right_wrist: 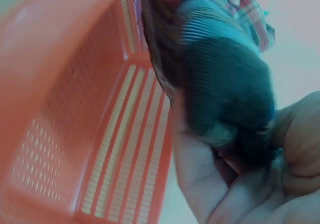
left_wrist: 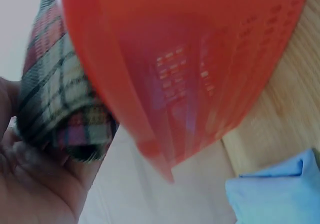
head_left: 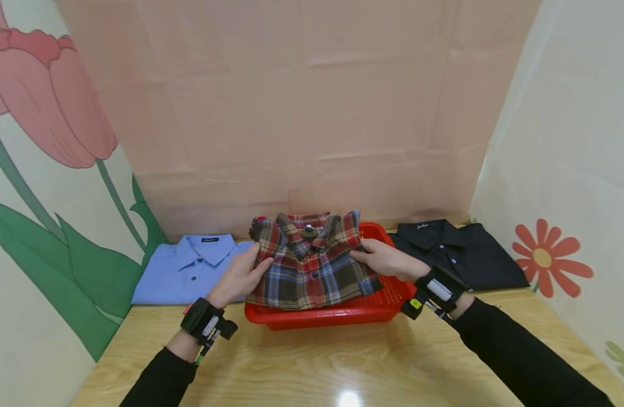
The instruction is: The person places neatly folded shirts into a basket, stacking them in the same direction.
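A folded plaid shirt (head_left: 312,271) in red, blue and brown is held collar up over a red plastic basket (head_left: 337,319). My left hand (head_left: 242,273) grips its left edge, thumb on top and fingers underneath. On the opposite edge, my right hand (head_left: 385,258) holds the cloth the same way. In the left wrist view the folded plaid edge (left_wrist: 65,88) lies between thumb and fingers, beside the basket's outer wall (left_wrist: 200,58). The right wrist view shows the shirt's rolled edge (right_wrist: 225,78) in the hand, with the basket's slotted floor (right_wrist: 125,149) below.
To the left of the basket lies a folded light blue shirt (head_left: 180,271). A folded black shirt (head_left: 464,254) lies to the right. The wooden table (head_left: 291,367) meets a pinkish covering (head_left: 312,113) at the back, with flower-printed walls on both sides.
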A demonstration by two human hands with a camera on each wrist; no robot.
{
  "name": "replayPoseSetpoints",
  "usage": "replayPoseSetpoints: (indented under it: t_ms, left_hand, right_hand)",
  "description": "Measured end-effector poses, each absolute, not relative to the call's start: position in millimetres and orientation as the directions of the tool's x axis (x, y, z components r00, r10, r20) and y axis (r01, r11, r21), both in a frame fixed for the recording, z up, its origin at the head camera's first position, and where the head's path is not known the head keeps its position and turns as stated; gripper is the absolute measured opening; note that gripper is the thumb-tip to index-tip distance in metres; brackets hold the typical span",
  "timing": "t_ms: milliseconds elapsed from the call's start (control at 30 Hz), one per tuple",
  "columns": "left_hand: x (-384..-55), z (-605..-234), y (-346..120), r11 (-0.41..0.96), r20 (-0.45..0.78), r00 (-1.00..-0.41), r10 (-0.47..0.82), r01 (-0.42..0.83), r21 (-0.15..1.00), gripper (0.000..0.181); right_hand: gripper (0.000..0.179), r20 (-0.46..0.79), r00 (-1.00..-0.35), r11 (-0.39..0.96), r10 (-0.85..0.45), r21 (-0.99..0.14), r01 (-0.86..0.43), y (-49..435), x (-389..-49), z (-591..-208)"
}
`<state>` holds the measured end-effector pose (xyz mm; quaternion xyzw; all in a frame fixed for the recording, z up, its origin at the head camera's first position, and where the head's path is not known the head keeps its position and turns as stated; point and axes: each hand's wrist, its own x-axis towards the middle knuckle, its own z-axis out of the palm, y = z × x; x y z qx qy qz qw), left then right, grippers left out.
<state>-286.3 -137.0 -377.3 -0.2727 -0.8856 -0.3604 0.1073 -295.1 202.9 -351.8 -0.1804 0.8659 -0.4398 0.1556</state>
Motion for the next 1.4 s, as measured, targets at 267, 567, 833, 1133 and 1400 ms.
replayPoseSetpoints:
  t_ms: [267,567,833,1133,1400]
  left_hand:
    - [-292.7,-383.0,-118.8,0.580,0.293,-0.827,0.479,0.549,0.601,0.026]
    - [-296.5,-395.5,-102.4,0.603,0.250,-0.778,0.577,0.612,0.512,0.021]
    - [-297.0,-403.9,-99.7,0.667,0.241,-0.793,0.560,0.604,0.437,0.015]
    - [-296.1,-406.5,-95.3,0.824,0.168,-0.850,0.499,0.526,0.213,0.017]
    - [-292.8,-411.2,-94.7,0.854,0.199,-0.860,0.469,0.499,0.146,0.007]
  right_hand:
    - [0.025,-0.179,-0.869,0.609,-0.462,-0.776,-0.165,227.4,-307.8,-355.3]
    - [0.021,-0.241,-0.881,0.687,-0.407,-0.717,-0.121,239.1,-308.9,-370.1]
    - [0.021,-0.275,-0.867,0.755,-0.417,-0.635,-0.161,230.2,-308.5,-372.8]
    - [0.032,-0.346,-0.876,0.893,-0.336,-0.412,-0.180,220.3,-312.4,-376.8]
    - [0.035,-0.318,-0.892,0.906,-0.321,-0.377,-0.192,218.6,-311.3,-379.3]
